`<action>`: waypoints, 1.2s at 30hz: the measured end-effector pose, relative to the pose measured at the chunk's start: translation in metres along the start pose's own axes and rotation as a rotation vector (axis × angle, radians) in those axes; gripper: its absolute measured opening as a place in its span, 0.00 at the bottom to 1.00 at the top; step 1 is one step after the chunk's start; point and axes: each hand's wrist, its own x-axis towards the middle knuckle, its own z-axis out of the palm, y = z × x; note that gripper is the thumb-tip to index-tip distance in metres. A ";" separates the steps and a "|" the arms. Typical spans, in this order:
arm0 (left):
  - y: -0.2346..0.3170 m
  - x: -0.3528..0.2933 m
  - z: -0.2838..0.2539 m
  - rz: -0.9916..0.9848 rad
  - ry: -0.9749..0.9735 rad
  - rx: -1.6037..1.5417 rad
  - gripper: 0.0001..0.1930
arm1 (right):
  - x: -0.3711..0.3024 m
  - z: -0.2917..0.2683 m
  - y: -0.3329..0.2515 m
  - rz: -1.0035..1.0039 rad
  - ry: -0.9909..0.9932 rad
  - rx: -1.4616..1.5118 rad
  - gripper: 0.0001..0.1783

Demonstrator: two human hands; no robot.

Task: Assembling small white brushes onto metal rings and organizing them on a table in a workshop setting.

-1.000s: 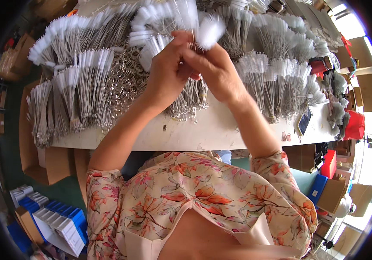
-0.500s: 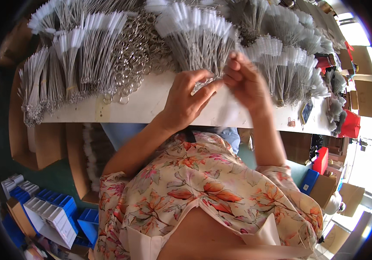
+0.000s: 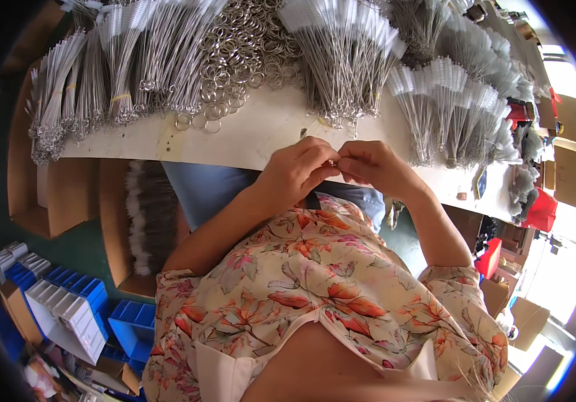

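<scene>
Both hands meet at the worktop (image 3: 261,130) edge. The left hand (image 3: 298,171) and right hand (image 3: 375,167) pinch one tiny metal piece (image 3: 334,162) between them. Beyond lie loose rings (image 3: 234,60) and many tied brush bundles (image 3: 348,60), already done.

I see shiny metal rings (image 3: 234,47) heaped on a matt, pale wooden counter (image 3: 268,127), beside twisted-wire brushes (image 3: 348,60) with soft white bristles. The blue bins (image 3: 127,321) look like smooth plastic, the boxes (image 3: 33,194) matt brown cardboard, and my blouse (image 3: 315,281) printed cloth.
</scene>
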 end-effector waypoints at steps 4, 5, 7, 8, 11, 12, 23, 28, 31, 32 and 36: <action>0.016 0.009 -0.022 0.233 -0.058 0.078 0.10 | -0.003 -0.007 -0.010 0.169 -0.339 0.443 0.10; 0.025 0.018 -0.030 0.252 -0.164 0.136 0.10 | -0.006 -0.012 -0.012 0.223 -0.387 0.505 0.08; 0.015 0.033 -0.050 0.231 -0.193 0.366 0.11 | -0.009 -0.022 -0.012 0.145 -0.230 0.253 0.07; 0.001 0.046 -0.067 0.160 -0.161 0.404 0.10 | -0.009 -0.027 -0.008 0.073 -0.067 -0.003 0.06; -0.035 0.075 -0.116 0.079 -0.158 0.823 0.09 | -0.008 -0.032 0.006 -0.018 0.157 -1.272 0.06; -0.042 0.077 -0.122 0.079 -0.162 0.831 0.09 | -0.004 -0.023 0.012 -0.024 0.162 -1.266 0.06; -0.057 0.087 -0.119 0.094 0.016 0.668 0.03 | 0.022 0.000 -0.042 -0.307 0.359 0.227 0.07; 0.007 0.092 -0.077 -0.380 0.266 -0.091 0.06 | 0.034 -0.011 -0.052 -0.341 0.352 0.612 0.08; 0.013 0.086 -0.061 -0.255 0.282 -0.160 0.06 | 0.044 -0.006 -0.057 -0.366 0.338 0.629 0.10; 0.015 0.085 -0.057 -0.256 0.282 -0.161 0.06 | 0.045 -0.005 -0.057 -0.350 0.313 0.622 0.10; 0.015 0.079 -0.050 -0.326 0.340 -0.230 0.06 | 0.044 0.003 -0.055 -0.323 0.317 0.646 0.09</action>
